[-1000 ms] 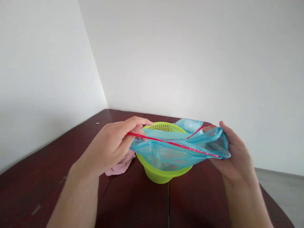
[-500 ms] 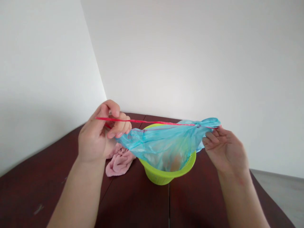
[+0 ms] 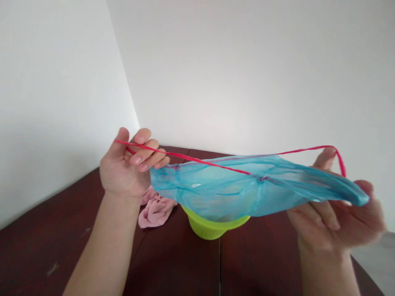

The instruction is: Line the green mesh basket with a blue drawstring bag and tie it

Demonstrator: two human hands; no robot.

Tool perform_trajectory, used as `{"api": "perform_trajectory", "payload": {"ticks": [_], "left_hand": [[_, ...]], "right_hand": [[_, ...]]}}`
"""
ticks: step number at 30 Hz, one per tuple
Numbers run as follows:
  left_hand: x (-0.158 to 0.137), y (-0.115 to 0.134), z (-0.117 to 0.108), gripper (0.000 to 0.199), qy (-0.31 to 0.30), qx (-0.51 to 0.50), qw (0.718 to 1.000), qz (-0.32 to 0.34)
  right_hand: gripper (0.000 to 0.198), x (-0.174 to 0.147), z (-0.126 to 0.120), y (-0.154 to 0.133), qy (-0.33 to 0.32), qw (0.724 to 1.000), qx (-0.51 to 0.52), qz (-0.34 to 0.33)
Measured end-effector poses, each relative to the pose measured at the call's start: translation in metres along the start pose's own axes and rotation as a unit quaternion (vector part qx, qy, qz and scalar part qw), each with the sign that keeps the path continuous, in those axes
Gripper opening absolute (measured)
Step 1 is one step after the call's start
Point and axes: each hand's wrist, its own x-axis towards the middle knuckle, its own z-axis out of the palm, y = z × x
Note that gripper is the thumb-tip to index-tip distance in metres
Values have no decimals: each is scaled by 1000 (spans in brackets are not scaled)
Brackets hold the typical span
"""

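A translucent blue drawstring bag is stretched sideways above a lime-green basket, its lower part hanging into the basket. A red drawstring runs along the top of the bag. My left hand, palm up with fingers curled, has the string hooked round its thumb and fingers, close to the bag's left end. At the bag's right end, my right hand holds the gathered blue plastic by the thumb. A loop of the red string goes over one raised finger there. The bag hides much of the basket's rim.
A crumpled pink cloth lies left of the basket on the dark red-brown table. White walls meet in a corner behind the table. Grey floor shows past the table's right edge.
My right hand has moved right and nearer, pulling the bag's right end out wide. A string loop now rises over its finger. My left hand has turned slightly and keeps the string.
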Motion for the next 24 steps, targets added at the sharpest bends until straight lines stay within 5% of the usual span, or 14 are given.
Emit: {"api": "perform_trajectory", "payload": {"ticks": [6,12,15,20,24], "left_hand": [[-1,-2,-6,83,-21,12,1000,-6],[-2,-1,-13,93,-58,8,998,-5],[-1,-2,-12,85,-41,1,999,3],[4,-7,-5,65,76,16,997,22],[10,-12,-4,61,101,3,994,47]], "right_hand": [[24,1,17,-2,-72,987,-130,58],[21,4,23,-2,-56,978,-161,122],[19,5,20,1,-10,992,-117,33],[4,8,26,12,104,983,-51,-142],[38,5,33,16,126,966,-98,-204]]}}
